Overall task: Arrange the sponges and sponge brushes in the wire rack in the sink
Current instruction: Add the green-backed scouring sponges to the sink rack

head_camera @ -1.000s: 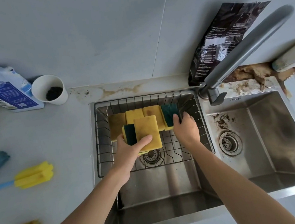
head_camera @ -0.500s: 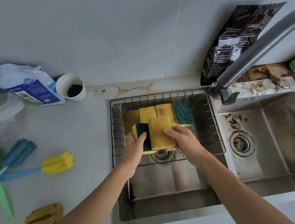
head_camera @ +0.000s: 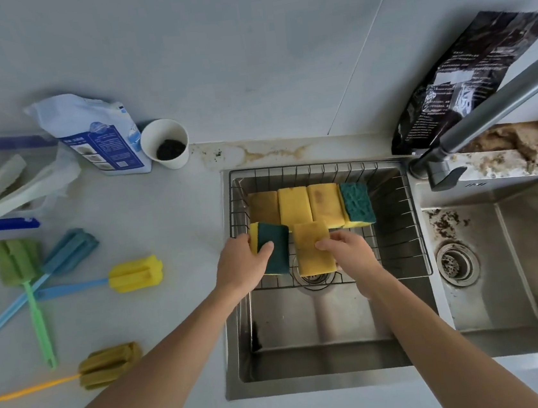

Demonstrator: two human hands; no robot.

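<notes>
A wire rack [head_camera: 394, 223] hangs in the left basin of the sink [head_camera: 312, 360]. Several sponges [head_camera: 294, 206] lie in a row along its far side, the rightmost with its green scouring face [head_camera: 357, 202] up. My left hand [head_camera: 239, 266] holds a green-faced sponge [head_camera: 276, 246] at the rack's near left. My right hand [head_camera: 350, 251] holds a yellow sponge [head_camera: 309, 249] just right of it, over the drain. Sponge brushes lie on the counter to the left: green [head_camera: 16, 262], blue [head_camera: 71, 248], yellow [head_camera: 134, 273] and olive [head_camera: 110, 364].
A grey faucet [head_camera: 498, 107] reaches over the right basin, whose rim is dirty. A dark bag [head_camera: 468, 80] leans on the wall behind it. A paper cup [head_camera: 165, 144], a blue-and-white pouch [head_camera: 99, 136] and plastic wrappers [head_camera: 18, 188] stand at the counter's back left.
My right hand left the green-topped sponge in the row and took the yellow sponge from the pair in my left hand. The two sponges are now apart, side by side. The view shifted left.
</notes>
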